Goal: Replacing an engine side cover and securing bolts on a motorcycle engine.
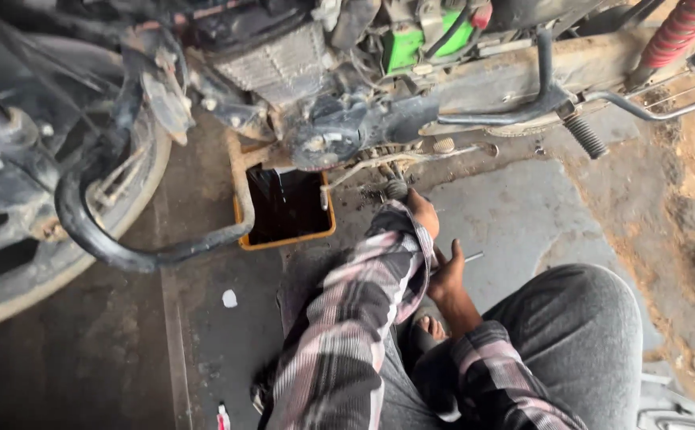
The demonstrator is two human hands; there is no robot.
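Meanwhile left hand (424,211) near gear pedal (396,189), fingers hidden, grip unclear; right hand (448,275) fingers closed round thin metal tool (472,256).

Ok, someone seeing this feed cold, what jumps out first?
The orange rectangular pan of dark oil sits on the floor directly under the grimy black motorcycle engine. Just right of it, the left hand reaches toward the engine's underside, while the right hand holds a thin metal tool above the concrete.

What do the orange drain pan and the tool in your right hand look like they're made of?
The drain pan looks like moulded plastic: solid orange walls, rounded rim, glossy dark oil inside. The tool in the right hand is probably bare steel: a thin grey rod with a dull metallic sheen; most of it is hidden.
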